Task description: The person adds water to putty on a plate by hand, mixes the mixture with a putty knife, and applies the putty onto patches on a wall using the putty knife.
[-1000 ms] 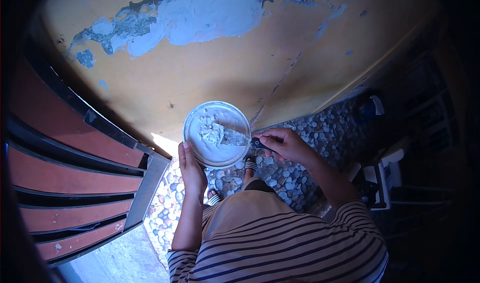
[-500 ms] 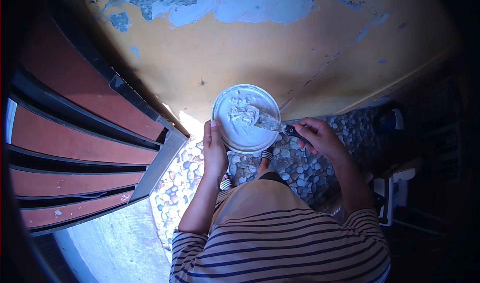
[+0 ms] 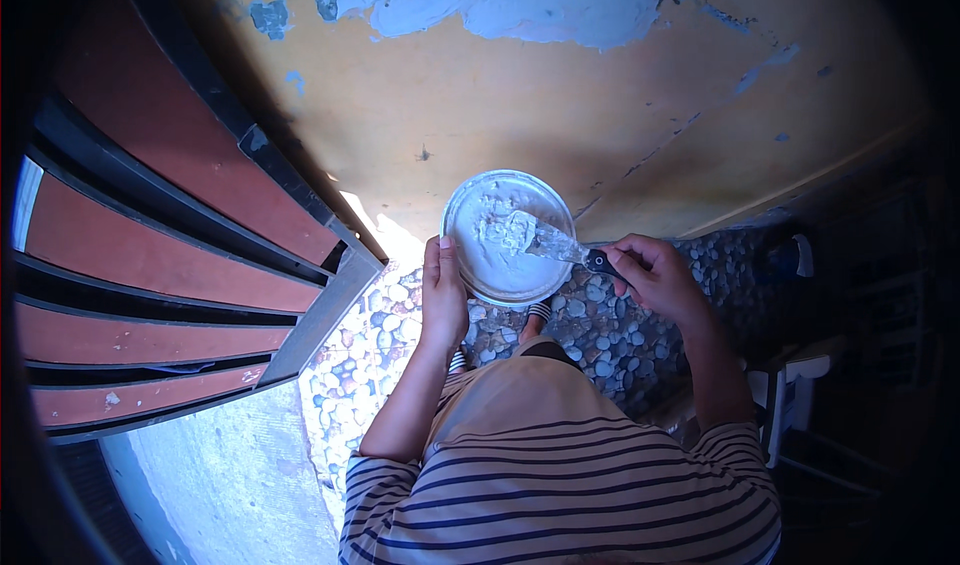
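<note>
The left hand (image 3: 445, 310) grips a round, pale dish (image 3: 508, 300), thumb over its rim, near a peeling ochre wall (image 3: 480, 105); lumpy white paste (image 3: 485, 260) coats the inside. The right hand (image 3: 655, 277) curls closed around a putty knife (image 3: 560, 245) (flat, smeared blade), its tip apparently in the paste.

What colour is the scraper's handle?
The scraper's handle is black, seen best in the head view.

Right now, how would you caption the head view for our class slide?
Left hand holds a tub of white paste, right hand a putty knife over it, beside a patched wall.
</note>
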### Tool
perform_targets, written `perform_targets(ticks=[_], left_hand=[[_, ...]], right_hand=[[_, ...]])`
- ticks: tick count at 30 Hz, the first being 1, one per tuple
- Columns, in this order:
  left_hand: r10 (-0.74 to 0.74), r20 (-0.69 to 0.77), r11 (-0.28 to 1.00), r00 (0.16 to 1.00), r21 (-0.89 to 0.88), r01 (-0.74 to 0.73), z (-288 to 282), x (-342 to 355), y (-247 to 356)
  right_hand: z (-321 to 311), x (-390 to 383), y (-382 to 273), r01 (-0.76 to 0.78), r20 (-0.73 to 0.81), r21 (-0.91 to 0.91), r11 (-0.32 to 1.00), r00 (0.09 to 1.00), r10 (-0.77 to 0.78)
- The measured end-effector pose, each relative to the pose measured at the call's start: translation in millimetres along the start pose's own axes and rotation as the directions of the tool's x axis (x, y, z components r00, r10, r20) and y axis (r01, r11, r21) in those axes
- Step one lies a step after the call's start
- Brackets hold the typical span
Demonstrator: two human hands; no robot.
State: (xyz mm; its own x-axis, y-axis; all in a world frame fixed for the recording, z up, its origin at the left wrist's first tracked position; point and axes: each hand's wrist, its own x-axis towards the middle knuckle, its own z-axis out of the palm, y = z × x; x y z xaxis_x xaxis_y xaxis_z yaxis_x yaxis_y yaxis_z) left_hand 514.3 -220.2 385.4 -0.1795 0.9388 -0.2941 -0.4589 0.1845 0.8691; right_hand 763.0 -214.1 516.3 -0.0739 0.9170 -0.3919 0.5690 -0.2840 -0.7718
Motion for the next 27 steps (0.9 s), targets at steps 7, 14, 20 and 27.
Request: perform_targets(ticks=[7,14,20,27], left_hand=[[0.026,0.053,1.0,0.998,0.016,-0.027,3.9,-5.0,3.8],[0.037,0.055,0.998,0.998,-0.045,-0.035,1.7,-4.3,4.0],[0.095,0.051,0.988,0.994,-0.124,-0.088,-1.3,1.4,4.9],[0.032,0.048,0.996,0.998,-0.079,-0.028,-7.2,3.7,3.1]], right_hand=[[8.6,5.0,-2.5,0.121,0.112,0.119,0.986,0.985,-0.134],[1.8,7.2,8.4,0.055,0.026,0.075,0.996,0.998,-0.057],[6.1,9.7,16.6,0.017,0.09,0.101,0.995,0.996,-0.026],[-3.2,5.3,6.8,0.244,0.031,-0.041,0.969,0.97,-0.242]])
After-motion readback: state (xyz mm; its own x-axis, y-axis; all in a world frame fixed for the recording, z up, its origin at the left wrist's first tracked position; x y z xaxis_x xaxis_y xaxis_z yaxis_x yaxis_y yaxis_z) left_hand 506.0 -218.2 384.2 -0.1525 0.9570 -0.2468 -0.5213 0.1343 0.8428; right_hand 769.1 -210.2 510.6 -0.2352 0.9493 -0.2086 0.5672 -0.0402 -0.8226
